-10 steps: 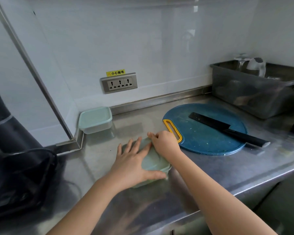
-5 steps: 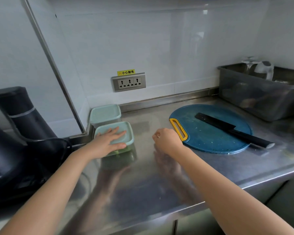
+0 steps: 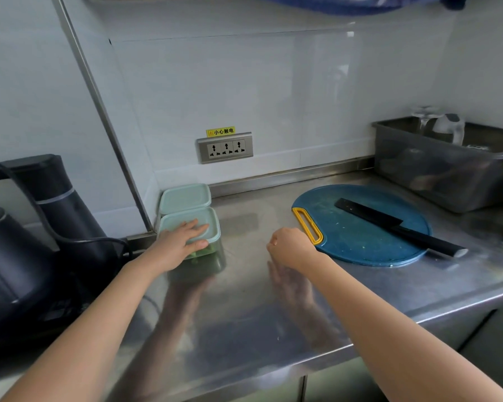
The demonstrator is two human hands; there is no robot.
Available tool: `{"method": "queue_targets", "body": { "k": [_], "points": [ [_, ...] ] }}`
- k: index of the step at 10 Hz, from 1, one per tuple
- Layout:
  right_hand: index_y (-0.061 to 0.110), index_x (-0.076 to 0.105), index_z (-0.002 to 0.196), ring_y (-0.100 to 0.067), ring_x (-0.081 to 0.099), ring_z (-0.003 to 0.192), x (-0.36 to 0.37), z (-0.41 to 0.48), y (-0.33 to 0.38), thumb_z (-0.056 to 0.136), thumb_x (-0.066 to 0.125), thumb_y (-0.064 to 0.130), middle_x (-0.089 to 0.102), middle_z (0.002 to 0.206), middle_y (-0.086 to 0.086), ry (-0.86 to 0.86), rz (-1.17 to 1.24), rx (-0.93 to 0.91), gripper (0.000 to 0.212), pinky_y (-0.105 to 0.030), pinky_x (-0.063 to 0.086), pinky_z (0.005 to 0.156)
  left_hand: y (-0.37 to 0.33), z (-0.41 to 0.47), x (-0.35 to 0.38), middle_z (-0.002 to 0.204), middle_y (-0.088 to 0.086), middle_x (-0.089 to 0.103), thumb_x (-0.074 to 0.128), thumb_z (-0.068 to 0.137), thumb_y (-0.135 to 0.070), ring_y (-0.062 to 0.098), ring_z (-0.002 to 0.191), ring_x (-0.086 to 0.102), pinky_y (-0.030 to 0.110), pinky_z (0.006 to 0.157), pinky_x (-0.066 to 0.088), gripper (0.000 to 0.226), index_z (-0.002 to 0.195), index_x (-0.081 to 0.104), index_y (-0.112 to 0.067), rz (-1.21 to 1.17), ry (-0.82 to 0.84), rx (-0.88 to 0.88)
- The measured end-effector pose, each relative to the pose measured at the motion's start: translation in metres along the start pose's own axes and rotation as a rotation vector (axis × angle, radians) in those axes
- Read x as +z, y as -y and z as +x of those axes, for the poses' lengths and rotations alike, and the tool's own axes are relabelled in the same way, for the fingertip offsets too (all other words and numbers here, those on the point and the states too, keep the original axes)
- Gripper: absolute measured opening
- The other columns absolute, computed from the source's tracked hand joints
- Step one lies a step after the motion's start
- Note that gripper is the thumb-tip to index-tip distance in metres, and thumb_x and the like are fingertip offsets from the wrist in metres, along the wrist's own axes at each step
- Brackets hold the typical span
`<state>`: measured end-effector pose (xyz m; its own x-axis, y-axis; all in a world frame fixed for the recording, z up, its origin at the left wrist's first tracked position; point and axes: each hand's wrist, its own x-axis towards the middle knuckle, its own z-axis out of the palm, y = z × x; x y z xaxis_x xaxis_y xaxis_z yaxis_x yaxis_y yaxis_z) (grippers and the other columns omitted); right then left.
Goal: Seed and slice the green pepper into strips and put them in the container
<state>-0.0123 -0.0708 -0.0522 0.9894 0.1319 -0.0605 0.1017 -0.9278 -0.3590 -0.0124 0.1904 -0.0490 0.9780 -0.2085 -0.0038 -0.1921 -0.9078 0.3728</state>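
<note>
A pale green lidded container (image 3: 212, 227) stands on the steel counter at the left, with green pepper strips (image 3: 199, 252) showing through its clear wall. My left hand (image 3: 177, 242) lies flat on its lid, thumb against the front edge. My right hand (image 3: 291, 246) hovers loosely curled over the counter, holding nothing, just left of the round blue cutting board (image 3: 360, 242). A black knife (image 3: 395, 226) lies across the board.
A second lidded container (image 3: 185, 197) stands right behind the first, against the wall corner. A black kettle and its cord (image 3: 50, 224) fill the far left. A grey tub (image 3: 447, 166) with glassware stands at the back right. Wall sockets (image 3: 225, 147) sit above the counter.
My left hand slid the lidded container left and back, from the counter's middle to just in front of the second container. My right hand came off the lid and now hovers.
</note>
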Motion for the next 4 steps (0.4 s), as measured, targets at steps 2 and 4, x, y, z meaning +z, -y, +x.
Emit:
{"method": "queue_targets", "body": {
  "k": [2,4],
  "points": [
    [0.005,0.063,0.106,-0.023,0.055,0.08,-0.002,0.0,-0.004,0.094,0.042,0.019,0.065,0.102,-0.012,0.01,-0.013,-0.024,0.028,-0.029,0.045,0.069,0.0,-0.004,-0.005,0.157,-0.001,0.012,0.044,0.094,-0.042,0.017,0.145,0.003,0.046,0.118,0.005,0.054,0.145,0.028,-0.03,0.01,0.023,-0.034],
    [0.003,0.065,0.109,-0.027,0.06,0.094,-0.017,0.001,-0.001,0.091,0.046,0.021,0.066,0.109,-0.014,0.069,-0.028,-0.06,0.032,-0.033,0.051,0.079,-0.014,-0.011,-0.019,0.154,0.002,0.024,0.053,0.092,-0.04,0.017,0.143,0.02,0.03,0.114,0.014,0.058,0.144,0.033,-0.025,-0.017,-0.056,-0.04]
  ]
}}
